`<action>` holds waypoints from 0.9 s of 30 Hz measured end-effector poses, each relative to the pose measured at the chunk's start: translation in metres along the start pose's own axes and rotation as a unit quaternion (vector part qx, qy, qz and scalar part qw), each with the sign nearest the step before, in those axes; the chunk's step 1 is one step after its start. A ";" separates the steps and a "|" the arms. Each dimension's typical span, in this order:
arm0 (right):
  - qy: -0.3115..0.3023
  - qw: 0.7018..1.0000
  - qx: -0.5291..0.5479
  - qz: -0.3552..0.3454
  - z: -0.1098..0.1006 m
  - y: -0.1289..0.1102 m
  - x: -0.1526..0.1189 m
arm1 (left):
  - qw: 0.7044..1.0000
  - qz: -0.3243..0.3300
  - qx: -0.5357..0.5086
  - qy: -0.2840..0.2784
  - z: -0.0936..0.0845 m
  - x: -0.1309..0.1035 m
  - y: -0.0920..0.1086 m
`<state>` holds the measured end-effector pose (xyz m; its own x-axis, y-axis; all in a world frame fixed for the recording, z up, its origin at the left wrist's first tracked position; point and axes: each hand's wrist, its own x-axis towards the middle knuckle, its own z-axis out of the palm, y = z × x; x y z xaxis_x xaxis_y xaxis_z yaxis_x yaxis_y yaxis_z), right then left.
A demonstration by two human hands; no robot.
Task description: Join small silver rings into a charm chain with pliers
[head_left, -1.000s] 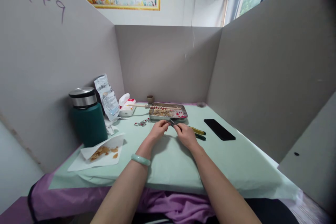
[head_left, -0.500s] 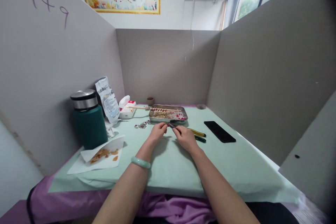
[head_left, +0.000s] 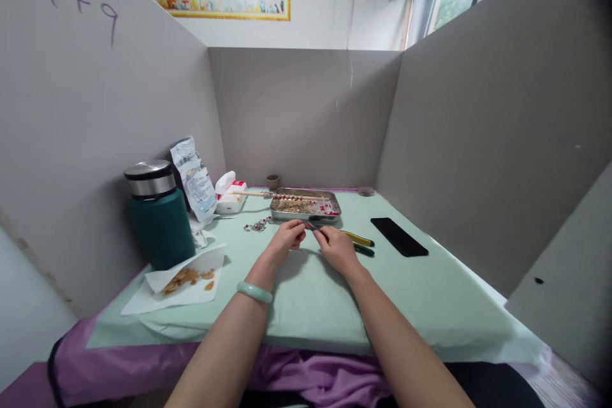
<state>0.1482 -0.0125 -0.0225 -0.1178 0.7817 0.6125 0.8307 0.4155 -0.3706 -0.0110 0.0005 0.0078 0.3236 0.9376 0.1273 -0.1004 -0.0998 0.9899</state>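
Note:
My right hand is closed on a slim dark tool, whose tip points left to my other hand. My left hand, with a jade bangle on the wrist, has its fingers pinched at that tip; what they hold is too small to name. Just behind both hands lies a metal tray of gold and red beads, with a beaded stick across it. Pliers with yellow and green handles lie beside my right hand. A beaded chain rests left of the tray.
On the left stand a green bottle, a foil pouch and a tissue pack. Brown flakes lie on white paper. A black phone is at the right, and a small cup at the back.
The fingers of my left hand have shifted and curled slightly at the tool's tip. My right hand keeps nearly the same place. The whole view has moved a little.

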 end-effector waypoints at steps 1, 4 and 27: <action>0.000 1.000 0.003 0.000 0.000 0.000 0.000 | 1.000 -0.003 0.001 -0.004 0.000 0.000 0.000; 0.005 1.000 0.011 -0.001 -0.001 -0.001 0.000 | 1.000 -0.009 0.006 -0.005 0.000 0.000 0.001; 0.021 0.999 -0.029 0.000 0.004 -0.006 -0.001 | 0.997 0.002 0.010 0.078 0.008 0.001 -0.002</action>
<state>0.1413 -0.0138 -0.0238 -0.0962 0.7606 0.6420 0.8607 0.3876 -0.3302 -0.0027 -0.0009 0.0062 0.1727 0.9775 0.1209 -0.0823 -0.1080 0.9907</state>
